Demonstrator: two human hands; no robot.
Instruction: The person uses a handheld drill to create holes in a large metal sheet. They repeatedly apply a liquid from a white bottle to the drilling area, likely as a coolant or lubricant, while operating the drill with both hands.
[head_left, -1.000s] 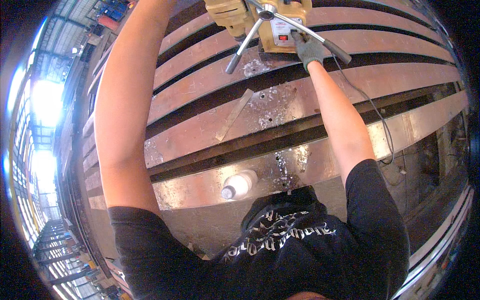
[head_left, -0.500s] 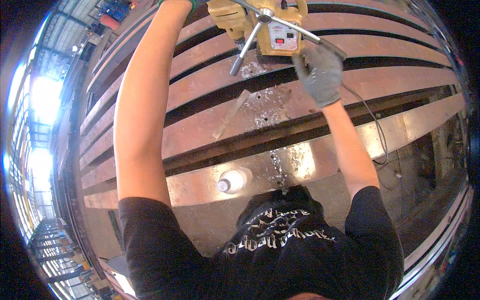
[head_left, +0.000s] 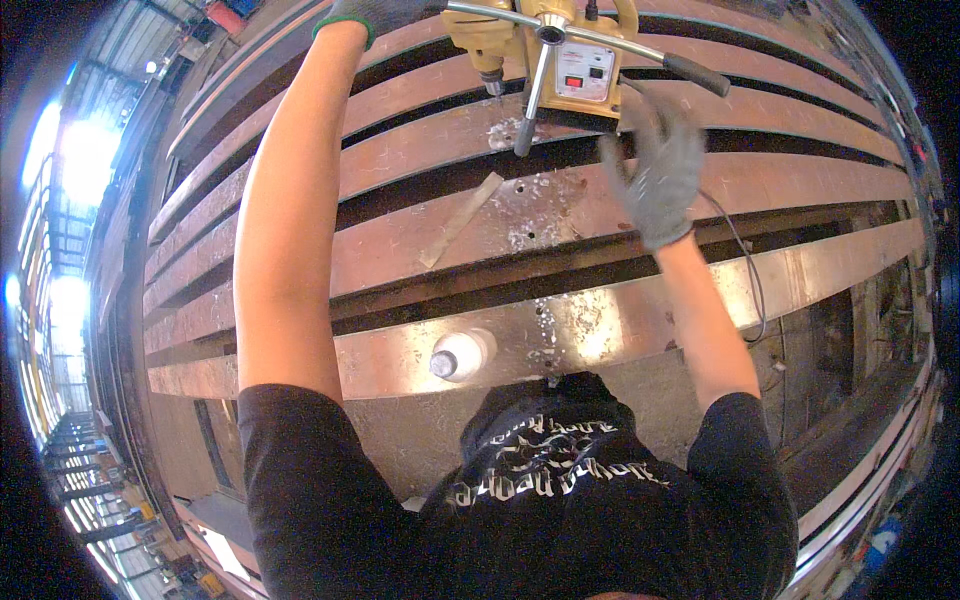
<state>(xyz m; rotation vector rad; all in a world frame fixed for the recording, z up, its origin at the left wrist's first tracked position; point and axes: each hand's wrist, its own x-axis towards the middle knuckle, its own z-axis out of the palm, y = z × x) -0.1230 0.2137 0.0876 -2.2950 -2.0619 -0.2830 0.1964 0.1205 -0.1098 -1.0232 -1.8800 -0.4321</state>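
A yellow magnetic drill [head_left: 582, 75] with a red-switched control panel stands on the steel beams near the top. Its feed handle [head_left: 545, 85] has spokes with dark grips. At the top edge my left hand [head_left: 385, 14], in a grey glove with a green cuff, closes around the end of the left spoke; part of it is cut off by the frame. My right hand [head_left: 662, 170], also gloved in grey, is held just below and right of the drill. Its fingers are spread and slightly blurred, with nothing in them. The drill's chuck [head_left: 492, 82] points down at a beam.
Several long rusty steel beams [head_left: 400, 225] lie side by side with dark gaps between them. Metal chips and drilled holes mark the middle. A whitish bottle [head_left: 462, 356] stands on the nearest beam, a flat strip [head_left: 462, 220] lies farther up, and a cable [head_left: 748, 262] hangs at right.
My right hand has drawn back from the drill's panel side and spread its fingers. The feed handle has turned a little, and more of my left glove shows as the view shifted.
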